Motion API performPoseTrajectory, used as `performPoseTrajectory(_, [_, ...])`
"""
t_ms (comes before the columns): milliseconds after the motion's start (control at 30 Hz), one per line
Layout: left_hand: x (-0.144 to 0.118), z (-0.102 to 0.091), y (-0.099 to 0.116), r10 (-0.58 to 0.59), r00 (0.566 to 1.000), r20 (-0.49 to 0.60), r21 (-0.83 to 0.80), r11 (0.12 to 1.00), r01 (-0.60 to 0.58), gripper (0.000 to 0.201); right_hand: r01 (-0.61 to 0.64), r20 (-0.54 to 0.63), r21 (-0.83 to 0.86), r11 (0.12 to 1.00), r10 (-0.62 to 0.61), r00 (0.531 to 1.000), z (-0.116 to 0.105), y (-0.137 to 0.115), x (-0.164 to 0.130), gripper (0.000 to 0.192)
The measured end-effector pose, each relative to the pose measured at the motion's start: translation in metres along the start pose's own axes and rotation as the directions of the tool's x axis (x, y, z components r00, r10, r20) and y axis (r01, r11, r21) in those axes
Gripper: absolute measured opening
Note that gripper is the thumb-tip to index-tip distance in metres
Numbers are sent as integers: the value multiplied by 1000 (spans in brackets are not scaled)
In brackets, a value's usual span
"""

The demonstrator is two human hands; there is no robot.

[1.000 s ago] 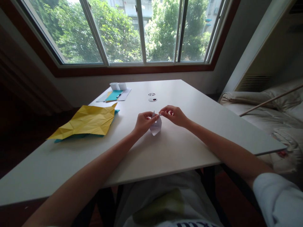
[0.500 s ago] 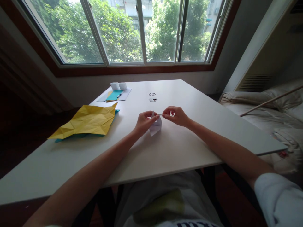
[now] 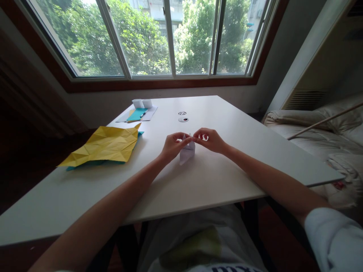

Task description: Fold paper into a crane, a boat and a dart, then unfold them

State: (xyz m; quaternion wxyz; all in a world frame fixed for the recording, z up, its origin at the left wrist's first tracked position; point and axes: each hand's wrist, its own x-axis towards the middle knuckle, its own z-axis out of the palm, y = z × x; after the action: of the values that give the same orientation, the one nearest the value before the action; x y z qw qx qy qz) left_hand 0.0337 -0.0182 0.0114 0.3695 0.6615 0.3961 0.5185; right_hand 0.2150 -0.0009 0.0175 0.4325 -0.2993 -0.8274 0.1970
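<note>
Table (image 3: 215, 177): white, set under the window (image 3: 170, 37); all places below are given relative to the folded white paper (image 3: 187, 153).

Bed (image 3: 320, 139): rumpled pale bedding, well to the right of the paper, off the table.

Yellow creased sheet (image 3: 106, 145): lies flat to the left of the paper, well apart from it, with a teal sheet (image 3: 96, 163) showing under its near edge.

Teal card (image 3: 136, 113): on white sheets, beyond and left of the paper, near two small white rolls (image 3: 141, 102).

Two round holes (image 3: 183, 116): in the table top just beyond the paper.

Left hand (image 3: 172, 145): closed in a pinch on the paper's upper left part.

Right hand (image 3: 208, 139): closed in a pinch on a small point at the paper's top right.

Folded white paper: small, many-layered, held between both hands low over the middle of the table, its lower tip pointing toward the person; whether the tip touches the table I cannot tell.

Judgement on doing the fold well: keep the left pinch firm as anchor, move only the small point with the right fingertips, line the edges up before pressing, then set the crease with a nail. Thin layered tips tear if pulled sideways.
</note>
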Motion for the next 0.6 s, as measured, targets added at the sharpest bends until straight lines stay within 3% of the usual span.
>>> performPoseTrajectory(133, [3,-6,0,-48,997,-60,-39,998,46,39,-66,11,106,992,65,998,0,3,2,24])
performPoseTrajectory(233, [7,-14,-1,-255,964,-79,-130,961,244,41,-93,42,219,971,86,995,-3,5,4,27])
performPoseTrajectory(333, [8,-19,0,-523,847,90,-233,816,529,40,-101,75,250,963,85,994,-5,5,5,27])
performPoseTrajectory(400, [8,-21,2,-579,784,224,-265,738,621,38,-92,99,240,966,71,993,-6,5,4,26])
performPoseTrajectory(500, [6,-21,5,-515,793,327,-272,752,601,28,-79,115,236,968,53,992,-6,5,4,25])
performPoseTrajectory(600, [6,-19,5,-487,833,264,-296,781,550,21,-125,90,257,958,105,990,-6,9,5,26])
